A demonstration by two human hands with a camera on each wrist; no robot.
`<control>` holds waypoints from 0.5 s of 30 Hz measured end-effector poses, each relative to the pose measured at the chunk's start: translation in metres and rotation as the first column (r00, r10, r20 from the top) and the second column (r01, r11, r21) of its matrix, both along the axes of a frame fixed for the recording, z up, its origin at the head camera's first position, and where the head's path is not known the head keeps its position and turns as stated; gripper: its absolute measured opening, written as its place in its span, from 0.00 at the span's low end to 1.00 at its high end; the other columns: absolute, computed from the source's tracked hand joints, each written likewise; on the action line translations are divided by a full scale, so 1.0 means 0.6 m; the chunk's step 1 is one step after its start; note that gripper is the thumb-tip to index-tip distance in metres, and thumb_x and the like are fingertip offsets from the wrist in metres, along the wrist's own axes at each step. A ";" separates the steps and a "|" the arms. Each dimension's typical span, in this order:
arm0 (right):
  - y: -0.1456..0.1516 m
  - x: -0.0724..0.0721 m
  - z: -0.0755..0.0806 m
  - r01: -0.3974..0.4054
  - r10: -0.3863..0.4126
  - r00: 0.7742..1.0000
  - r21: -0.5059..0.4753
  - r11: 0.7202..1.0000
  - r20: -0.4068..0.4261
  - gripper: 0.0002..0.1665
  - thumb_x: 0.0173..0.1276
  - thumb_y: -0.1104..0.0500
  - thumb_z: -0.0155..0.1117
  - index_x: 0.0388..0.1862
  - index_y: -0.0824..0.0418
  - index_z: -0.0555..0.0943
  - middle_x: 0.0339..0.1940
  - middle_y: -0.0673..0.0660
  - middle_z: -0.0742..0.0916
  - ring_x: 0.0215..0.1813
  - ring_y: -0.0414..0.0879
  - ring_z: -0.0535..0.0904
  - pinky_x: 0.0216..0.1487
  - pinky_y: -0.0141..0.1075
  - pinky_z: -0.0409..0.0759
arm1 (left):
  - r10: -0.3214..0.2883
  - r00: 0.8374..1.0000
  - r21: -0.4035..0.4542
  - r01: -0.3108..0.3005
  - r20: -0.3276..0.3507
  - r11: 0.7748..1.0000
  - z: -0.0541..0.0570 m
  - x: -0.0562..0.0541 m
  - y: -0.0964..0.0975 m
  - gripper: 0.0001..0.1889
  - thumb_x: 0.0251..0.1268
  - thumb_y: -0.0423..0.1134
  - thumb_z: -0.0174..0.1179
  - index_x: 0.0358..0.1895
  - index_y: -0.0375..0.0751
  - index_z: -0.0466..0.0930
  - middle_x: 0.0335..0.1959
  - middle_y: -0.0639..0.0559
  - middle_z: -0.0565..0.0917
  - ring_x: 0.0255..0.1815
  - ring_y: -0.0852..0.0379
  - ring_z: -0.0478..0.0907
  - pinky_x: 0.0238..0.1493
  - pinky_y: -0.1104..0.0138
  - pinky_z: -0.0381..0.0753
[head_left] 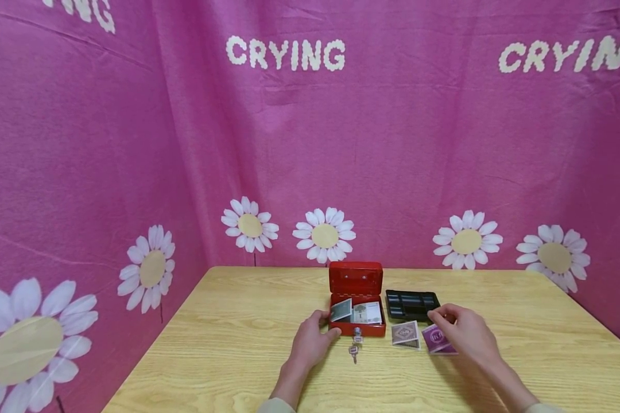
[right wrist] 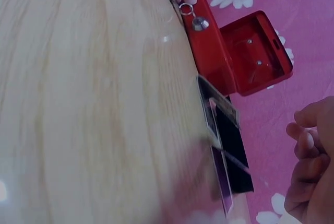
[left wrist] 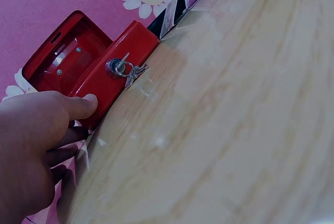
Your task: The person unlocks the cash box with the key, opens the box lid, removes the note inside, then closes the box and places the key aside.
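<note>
Your left hand [head_left: 312,342] grips the open red cash box [head_left: 370,330] just to its right, while your right hand [head_left: 468,332], well apart, hovers loosely curled near the purple note [head_left: 436,341], the black tray [head_left: 413,311] beyond it.

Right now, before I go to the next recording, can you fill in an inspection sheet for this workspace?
Surface: wood-grain table.
Job's things: red cash box, lid up, notes inside, keys on a ring at its front lock; brown folded note and purple folded note on the table, right of the box; black tray behind them.
Clutter: nothing seen beyond these things.
Hands: left hand grips the box's left front corner, thumb on the front; right hand is by the purple note, fingers loosely bent, nothing seen held.
Cables: nothing seen.
Surroundings: pink backdrop with white daisies and the word "CRYING".
</note>
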State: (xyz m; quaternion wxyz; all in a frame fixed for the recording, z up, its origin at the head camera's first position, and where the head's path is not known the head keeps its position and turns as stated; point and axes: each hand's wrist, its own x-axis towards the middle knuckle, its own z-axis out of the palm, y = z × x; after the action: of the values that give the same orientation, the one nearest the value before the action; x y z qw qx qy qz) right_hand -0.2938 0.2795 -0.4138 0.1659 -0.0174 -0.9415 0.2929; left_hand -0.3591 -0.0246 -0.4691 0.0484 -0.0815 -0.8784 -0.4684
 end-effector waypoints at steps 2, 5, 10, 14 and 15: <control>-0.006 -0.002 0.002 -0.005 0.005 1.000 -0.002 1.000 0.000 0.20 0.71 0.41 0.60 0.41 0.55 0.85 0.30 0.50 0.84 0.32 0.42 0.74 0.30 0.34 0.68 | 0.002 1.000 -0.001 -0.002 0.000 1.000 0.000 0.000 0.000 0.23 0.65 0.41 0.66 0.61 0.40 0.76 0.59 0.45 0.82 0.62 0.46 0.77 0.66 0.48 0.75; -0.018 -0.004 0.006 -0.008 0.008 1.000 -0.008 1.000 -0.002 0.18 0.71 0.42 0.61 0.41 0.54 0.85 0.30 0.50 0.85 0.32 0.42 0.75 0.31 0.34 0.70 | 0.004 1.000 -0.003 -0.004 0.005 1.000 0.000 0.001 0.000 0.23 0.65 0.42 0.66 0.62 0.40 0.76 0.59 0.45 0.82 0.62 0.46 0.77 0.66 0.48 0.75; -0.033 -0.007 0.009 -0.028 0.028 1.000 -0.021 0.999 -0.003 0.17 0.70 0.43 0.62 0.43 0.54 0.86 0.34 0.51 0.87 0.35 0.42 0.77 0.34 0.35 0.72 | 0.001 1.000 -0.003 -0.001 0.006 1.000 0.001 0.000 0.000 0.24 0.65 0.42 0.66 0.62 0.40 0.76 0.60 0.44 0.82 0.63 0.45 0.77 0.66 0.48 0.74; -0.043 -0.010 0.010 -0.031 0.031 1.000 -0.032 0.999 0.005 0.16 0.70 0.44 0.63 0.43 0.54 0.86 0.33 0.50 0.87 0.34 0.41 0.77 0.33 0.35 0.72 | 0.001 1.000 -0.001 -0.001 0.003 1.000 0.001 0.001 0.000 0.23 0.65 0.41 0.66 0.62 0.40 0.76 0.60 0.44 0.82 0.63 0.45 0.77 0.66 0.48 0.74; -0.046 -0.011 0.010 -0.031 0.031 0.999 -0.033 0.999 0.007 0.16 0.70 0.45 0.63 0.42 0.54 0.86 0.32 0.50 0.87 0.33 0.41 0.76 0.33 0.35 0.72 | 0.001 1.000 -0.001 -0.001 0.005 1.000 0.001 0.001 0.000 0.23 0.65 0.41 0.66 0.62 0.40 0.76 0.60 0.44 0.82 0.63 0.45 0.77 0.66 0.48 0.74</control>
State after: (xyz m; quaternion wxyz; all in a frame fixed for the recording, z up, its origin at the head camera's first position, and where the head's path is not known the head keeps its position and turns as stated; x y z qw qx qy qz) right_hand -0.3006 0.2521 -0.4079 0.1575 -0.0067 -0.9372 0.3111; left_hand -0.3584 -0.0246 -0.4687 0.0463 -0.0798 -0.8788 -0.4683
